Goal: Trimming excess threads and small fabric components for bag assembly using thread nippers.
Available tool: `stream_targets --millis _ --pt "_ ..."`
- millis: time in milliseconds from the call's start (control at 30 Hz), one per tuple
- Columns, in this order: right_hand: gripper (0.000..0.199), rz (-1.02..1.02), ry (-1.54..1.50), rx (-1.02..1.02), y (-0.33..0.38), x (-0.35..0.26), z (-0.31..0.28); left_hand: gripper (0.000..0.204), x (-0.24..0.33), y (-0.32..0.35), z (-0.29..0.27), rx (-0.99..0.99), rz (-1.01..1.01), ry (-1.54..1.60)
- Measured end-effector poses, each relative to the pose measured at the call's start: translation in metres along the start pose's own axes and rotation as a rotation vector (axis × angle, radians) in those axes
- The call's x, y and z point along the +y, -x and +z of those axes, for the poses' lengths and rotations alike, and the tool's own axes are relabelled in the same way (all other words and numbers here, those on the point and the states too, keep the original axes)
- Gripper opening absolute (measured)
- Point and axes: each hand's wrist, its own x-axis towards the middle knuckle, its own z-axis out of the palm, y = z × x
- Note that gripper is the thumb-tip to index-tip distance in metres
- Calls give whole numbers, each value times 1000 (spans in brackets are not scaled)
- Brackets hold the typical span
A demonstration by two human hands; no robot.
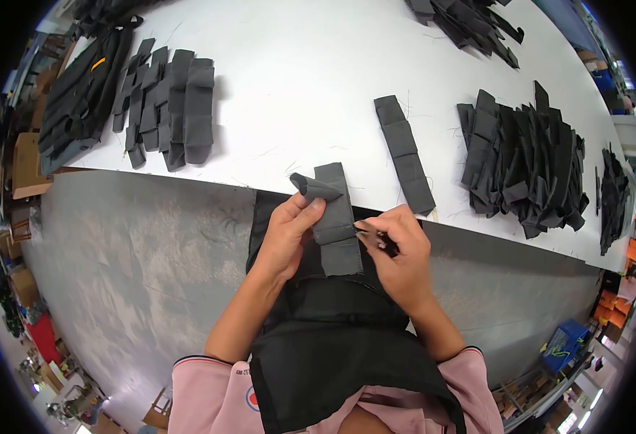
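My left hand (289, 228) pinches a black fabric strip (335, 213) between thumb and fingers, over my lap at the table's near edge. One flap of the strip is folded up over the thumb side, and stitched seams run across it. My right hand (403, 253) is closed around small thread snips (373, 237), mostly hidden by the fingers. Their tip meets the strip's right edge at a seam. Just beyond my right hand, a single black strip (405, 154) with cross seams lies on the table.
The white table (289, 94) carries a row of black strips (170, 108) at left and a large heap of them (524, 163) at right. Another pile (470, 29) lies at the far right. Black bags (86, 94) rest on the left edge. Loose threads are scattered about.
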Motion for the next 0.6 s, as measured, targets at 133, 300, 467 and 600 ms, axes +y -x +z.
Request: stream_targets --millis 133,300,467,600 --pt "23 -133 108 -11 -2 0 1 28 1 3 6 0 4 7" --pt "25 -250 327 -56 -1 1 0 29 3 3 10 43 96 -74" --pt "25 -260 353 -49 -4 2 1 27 0 2 6 59 120 -87" --pt "11 178 -261 71 -2 5 -6 16 5 8 -9 -220 267 373"
